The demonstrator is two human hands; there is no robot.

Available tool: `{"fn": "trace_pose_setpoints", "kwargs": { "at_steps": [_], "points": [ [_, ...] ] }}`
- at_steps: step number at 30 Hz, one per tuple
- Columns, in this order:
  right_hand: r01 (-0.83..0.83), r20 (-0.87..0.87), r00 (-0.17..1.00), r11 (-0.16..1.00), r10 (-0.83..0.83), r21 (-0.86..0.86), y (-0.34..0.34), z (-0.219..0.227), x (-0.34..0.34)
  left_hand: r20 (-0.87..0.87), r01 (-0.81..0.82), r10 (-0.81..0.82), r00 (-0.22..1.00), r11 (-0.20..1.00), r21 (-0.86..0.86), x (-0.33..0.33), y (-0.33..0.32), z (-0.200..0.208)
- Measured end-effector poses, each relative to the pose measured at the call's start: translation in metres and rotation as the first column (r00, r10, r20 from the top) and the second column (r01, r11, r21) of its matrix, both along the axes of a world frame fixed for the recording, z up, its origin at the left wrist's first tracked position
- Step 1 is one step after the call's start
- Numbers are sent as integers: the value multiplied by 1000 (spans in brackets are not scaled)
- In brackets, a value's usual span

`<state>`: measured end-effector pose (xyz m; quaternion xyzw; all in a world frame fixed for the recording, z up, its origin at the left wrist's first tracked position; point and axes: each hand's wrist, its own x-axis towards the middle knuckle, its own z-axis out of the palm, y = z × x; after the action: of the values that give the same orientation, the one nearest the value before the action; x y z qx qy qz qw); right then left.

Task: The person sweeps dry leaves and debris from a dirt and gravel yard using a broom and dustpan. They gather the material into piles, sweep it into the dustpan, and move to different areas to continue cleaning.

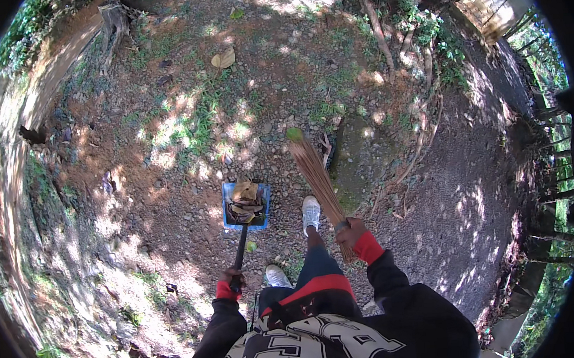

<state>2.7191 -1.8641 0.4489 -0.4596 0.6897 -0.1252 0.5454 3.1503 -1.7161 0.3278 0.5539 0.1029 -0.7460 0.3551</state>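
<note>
My left hand is closed round the black handle of a blue dustpan, which is held out in front of my feet. Brown dry leaves lie piled in its pan. In my right hand is a stick broom, a bundle of thin brown sticks gripped near its bound end. The broom points forward and a little left, with a green leaf at its far tip. Whether the broom touches the ground I cannot tell.
Stony ground with grass patches surrounds my white shoes. A large dry leaf lies ahead. A tree stump stands far left. Roots and a flat mossy slab are on the right, beside a grey gravel path.
</note>
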Motion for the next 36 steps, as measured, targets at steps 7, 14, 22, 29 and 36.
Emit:
{"fn": "trace_pose_setpoints", "kwargs": {
  "at_steps": [7,14,22,29,36],
  "points": [
    [256,-58,965,967,-256,-14,-169,-124,-96,47,2,-7,999,994,111,-13,-94,-14],
    [-200,-91,971,956,223,212,-200,-176,31,133,164,-195,972,964,211,-27,-120,54],
    [-265,56,964,932,259,247,-162,-51,-1,306,198,-339,890,890,410,-63,-98,63],
    [-319,-135,918,897,372,307,-223,-83,-26,386,67,-263,884,890,452,-86,-106,77],
    [-161,112,985,947,135,279,-193,-71,-74,652,275,-423,630,906,322,-83,-99,96]
  ]
}}
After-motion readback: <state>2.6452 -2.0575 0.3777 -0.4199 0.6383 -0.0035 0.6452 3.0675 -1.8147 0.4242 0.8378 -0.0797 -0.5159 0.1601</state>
